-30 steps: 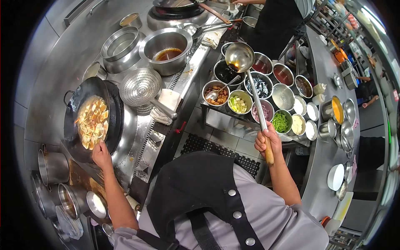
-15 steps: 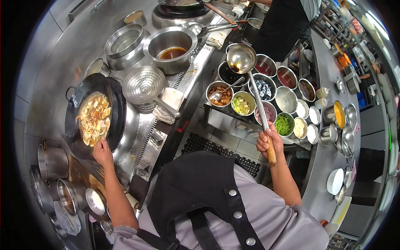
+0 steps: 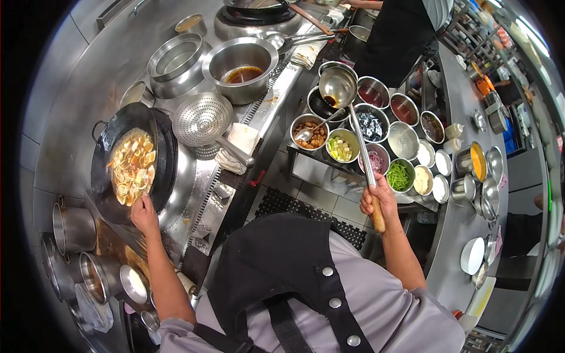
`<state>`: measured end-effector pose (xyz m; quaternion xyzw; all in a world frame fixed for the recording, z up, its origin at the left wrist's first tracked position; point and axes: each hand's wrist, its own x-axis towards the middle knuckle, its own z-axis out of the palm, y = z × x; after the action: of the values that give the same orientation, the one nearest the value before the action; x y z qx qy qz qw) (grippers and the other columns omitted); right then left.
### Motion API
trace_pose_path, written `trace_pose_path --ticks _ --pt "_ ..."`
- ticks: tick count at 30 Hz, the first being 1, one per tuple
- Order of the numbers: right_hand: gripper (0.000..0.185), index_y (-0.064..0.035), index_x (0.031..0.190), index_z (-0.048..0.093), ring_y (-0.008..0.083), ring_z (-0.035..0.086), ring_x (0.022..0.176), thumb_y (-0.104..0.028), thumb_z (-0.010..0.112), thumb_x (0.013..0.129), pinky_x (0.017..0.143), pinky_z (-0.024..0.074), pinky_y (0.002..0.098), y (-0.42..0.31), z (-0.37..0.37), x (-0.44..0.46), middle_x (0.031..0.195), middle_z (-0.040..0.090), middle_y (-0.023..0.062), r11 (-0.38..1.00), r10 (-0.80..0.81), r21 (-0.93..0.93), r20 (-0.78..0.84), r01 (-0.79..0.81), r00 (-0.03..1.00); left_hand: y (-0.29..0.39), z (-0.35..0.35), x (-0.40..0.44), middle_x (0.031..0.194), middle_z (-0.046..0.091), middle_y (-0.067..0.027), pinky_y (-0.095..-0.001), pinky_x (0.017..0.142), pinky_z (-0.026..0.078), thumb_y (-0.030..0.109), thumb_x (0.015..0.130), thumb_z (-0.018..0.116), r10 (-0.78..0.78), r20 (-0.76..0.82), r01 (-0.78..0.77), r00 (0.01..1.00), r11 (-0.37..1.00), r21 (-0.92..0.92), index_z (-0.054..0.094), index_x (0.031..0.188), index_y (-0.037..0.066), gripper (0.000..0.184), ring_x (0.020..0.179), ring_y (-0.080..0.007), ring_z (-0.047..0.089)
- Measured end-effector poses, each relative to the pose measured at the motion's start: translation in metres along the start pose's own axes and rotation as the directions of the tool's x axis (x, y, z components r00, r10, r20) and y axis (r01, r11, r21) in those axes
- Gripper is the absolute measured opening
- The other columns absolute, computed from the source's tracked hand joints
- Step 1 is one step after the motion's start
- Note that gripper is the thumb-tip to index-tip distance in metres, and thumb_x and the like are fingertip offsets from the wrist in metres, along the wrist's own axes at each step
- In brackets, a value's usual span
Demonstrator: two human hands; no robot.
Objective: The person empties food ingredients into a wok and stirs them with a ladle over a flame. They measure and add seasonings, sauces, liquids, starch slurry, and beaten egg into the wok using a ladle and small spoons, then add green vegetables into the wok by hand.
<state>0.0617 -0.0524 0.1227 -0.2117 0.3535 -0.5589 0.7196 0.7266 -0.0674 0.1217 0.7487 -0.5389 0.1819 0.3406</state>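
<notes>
My left hand (image 3: 144, 213) is closed at the near rim of a black wok (image 3: 103, 191), its grip on the edge hidden by the fingers. Sliced pale and orange food (image 3: 135, 167) lies in the wok with some liquid. My right hand (image 3: 381, 203) is wrapped round the wooden end of a long steel ladle (image 3: 369, 154). The ladle's bowl, with a little dark sauce in it, hangs over the steel pots at the back of the ingredient stand. Beneath its handle are pots of chopped red onion (image 3: 376, 160) and sliced green vegetable (image 3: 400, 175).
A perforated strainer (image 3: 203, 119) rests beside the wok, near a steel pot of brown liquid (image 3: 241, 75). Diced pale-green vegetable (image 3: 340, 148) and brown chunks with a spoon (image 3: 310, 135) fill front pots. Another person in a black apron (image 3: 394, 41) stands beyond the stand.
The ladle's bowl has dropped slightly and shifted a little left, and my right hand has come slightly lower. My left hand has stayed at the wok rim.
</notes>
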Motion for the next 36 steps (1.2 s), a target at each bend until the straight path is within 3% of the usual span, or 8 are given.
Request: trace_pose_path --ticks 1,10,15,20,29,31,36 --pt "0.035 -0.0186 0.133 0.044 0.0176 0.050 0.045 -0.009 0.054 0.100 0.043 0.0408 0.0307 0.002 -0.004 0.000 0.067 0.055 0.0086 0.998 -0.007 -0.060 -0.015 0.006 1.000 0.001 0.000 0.000 0.070 0.058 -0.0217 -0.0497 0.062 0.042 0.024 0.100 0.063 0.008 0.000 -0.008 1.000 1.000 0.000 0.060 0.074 -0.002 0.037 0.064 -0.0417 0.054" --pt "0.036 -0.0194 0.135 0.043 0.0174 0.051 0.045 -0.010 0.053 0.101 0.042 0.0410 0.0304 0.008 -0.008 -0.003 0.068 0.056 0.0082 1.000 0.007 -0.022 0.010 -0.007 1.000 0.002 0.001 -0.001 0.067 0.055 -0.0210 -0.0495 0.060 0.040 0.024 0.100 0.062 -0.013 0.003 0.013 1.000 1.000 -0.019 0.057 0.072 -0.002 0.039 0.062 -0.0406 0.052" --pt "0.034 -0.0189 0.133 0.047 0.0157 0.048 0.044 -0.012 0.054 0.101 0.041 0.0378 0.0283 0.005 -0.004 -0.008 0.069 0.054 0.0079 0.993 0.020 0.113 -0.013 -0.018 1.000 0.001 0.002 -0.001 0.068 0.054 -0.0211 -0.0489 0.060 0.040 0.024 0.101 0.062 0.024 -0.022 -0.024 0.999 1.000 0.001 0.056 0.071 -0.002 0.040 0.061 -0.0400 0.051" --pt "0.032 -0.0183 0.132 0.048 0.0143 0.046 0.045 -0.014 0.055 0.101 0.042 0.0357 0.0269 0.001 -0.004 -0.010 0.069 0.053 0.0073 0.992 0.030 0.125 -0.016 -0.028 0.999 0.001 0.002 0.000 0.068 0.054 -0.0209 -0.0483 0.059 0.040 0.024 0.101 0.063 -0.018 0.005 0.018 1.000 1.000 -0.008 0.055 0.071 -0.002 0.040 0.061 -0.0398 0.050" --pt "0.030 -0.0199 0.132 0.048 0.0141 0.046 0.046 -0.015 0.053 0.102 0.042 0.0342 0.0272 -0.008 -0.005 -0.014 0.071 0.053 0.0070 0.974 -0.004 0.227 0.028 -0.002 1.000 -0.001 0.004 -0.001 0.066 0.052 -0.0199 -0.0483 0.059 0.039 0.023 0.101 0.063 0.045 -0.044 -0.046 0.998 0.998 -0.034 0.054 0.071 -0.002 0.040 0.061 -0.0390 0.049" --pt "0.030 -0.0201 0.132 0.048 0.0140 0.046 0.047 -0.015 0.053 0.102 0.043 0.0344 0.0269 -0.011 -0.003 -0.016 0.071 0.053 0.0067 0.971 -0.009 0.240 0.039 -0.001 0.999 -0.002 0.003 0.000 0.067 0.054 -0.0235 -0.0485 0.059 0.040 0.029 0.101 0.063 0.041 -0.042 -0.043 0.998 0.998 -0.050 0.058 0.073 -0.003 0.043 0.060 -0.0411 0.049" --pt "0.031 -0.0200 0.133 0.047 0.0137 0.046 0.047 -0.016 0.052 0.103 0.043 0.0351 0.0266 -0.016 0.003 -0.018 0.071 0.053 0.0056 0.964 -0.020 0.267 0.073 0.000 0.997 -0.005 0.004 -0.002 0.066 0.054 -0.0232 -0.0489 0.058 0.040 0.029 0.101 0.064 0.037 -0.049 -0.038 0.998 0.999 -0.029 0.057 0.071 -0.002 0.043 0.060 -0.0410 0.049"
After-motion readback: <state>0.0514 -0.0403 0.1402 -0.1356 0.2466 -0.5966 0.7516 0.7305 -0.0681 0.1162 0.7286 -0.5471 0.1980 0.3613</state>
